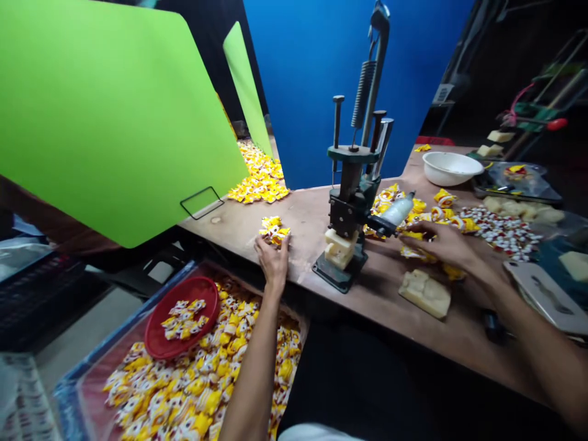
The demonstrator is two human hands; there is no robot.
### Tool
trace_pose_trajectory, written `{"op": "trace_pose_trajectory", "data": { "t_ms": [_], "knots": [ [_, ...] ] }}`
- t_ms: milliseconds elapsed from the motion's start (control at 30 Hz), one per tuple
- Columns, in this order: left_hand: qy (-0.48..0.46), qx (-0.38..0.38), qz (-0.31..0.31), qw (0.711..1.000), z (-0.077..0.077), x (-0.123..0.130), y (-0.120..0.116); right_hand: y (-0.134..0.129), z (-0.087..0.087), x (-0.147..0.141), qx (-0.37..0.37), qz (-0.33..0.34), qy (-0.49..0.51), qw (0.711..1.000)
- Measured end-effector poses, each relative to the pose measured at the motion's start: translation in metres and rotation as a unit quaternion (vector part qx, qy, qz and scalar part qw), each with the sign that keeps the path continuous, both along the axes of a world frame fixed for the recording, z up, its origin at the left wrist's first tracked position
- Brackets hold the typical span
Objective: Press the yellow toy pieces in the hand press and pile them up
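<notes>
Near the table's front edge, my left hand [274, 257] has its fingers closed round a small yellow and white piece [274, 230]. My right hand [436, 242] reaches over the pile of yellow pieces [429, 214], right of the hand press; its fingers are bent and partly blurred, and whether they grip anything is unclear. Between my hands stands the press [351, 202], with a cream block [340, 248] on its base and a handle with a pale grip [397, 210] close to my right fingertips. Another cream block [425, 293] lies on the table below my right hand.
A bin [82, 383] of yellow and white pieces, with a red plate [151, 334] on them, is below left. Green [114, 122] and blue [321, 92] panels rise behind. A white bowl [452, 174], small red-white parts [500, 233] and a phone [546, 297] lie right.
</notes>
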State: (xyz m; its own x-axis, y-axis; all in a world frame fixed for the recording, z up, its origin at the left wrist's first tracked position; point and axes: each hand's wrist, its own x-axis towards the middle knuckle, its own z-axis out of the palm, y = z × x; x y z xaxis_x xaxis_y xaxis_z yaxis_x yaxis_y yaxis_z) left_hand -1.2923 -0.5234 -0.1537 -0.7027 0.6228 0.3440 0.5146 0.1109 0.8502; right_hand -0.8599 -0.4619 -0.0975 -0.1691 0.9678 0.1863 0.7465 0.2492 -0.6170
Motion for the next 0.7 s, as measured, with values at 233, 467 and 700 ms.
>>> {"op": "trace_pose_trajectory", "data": {
  "t_ms": [233,467,700],
  "knots": [
    [-0.028,0.083,-0.311,0.946,-0.017,0.113,-0.120,-0.095,-0.016,-0.110,-0.184,-0.016,0.319,0.930],
    [-0.038,0.101,-0.222,0.969,-0.026,0.117,-0.119,-0.108,-0.021,-0.142,-0.258,0.064,0.380,0.886],
    [-0.055,0.054,-0.226,0.971,0.005,0.114,-0.056,-0.036,-0.010,-0.064,-0.199,-0.036,0.463,0.863]
  ]
}}
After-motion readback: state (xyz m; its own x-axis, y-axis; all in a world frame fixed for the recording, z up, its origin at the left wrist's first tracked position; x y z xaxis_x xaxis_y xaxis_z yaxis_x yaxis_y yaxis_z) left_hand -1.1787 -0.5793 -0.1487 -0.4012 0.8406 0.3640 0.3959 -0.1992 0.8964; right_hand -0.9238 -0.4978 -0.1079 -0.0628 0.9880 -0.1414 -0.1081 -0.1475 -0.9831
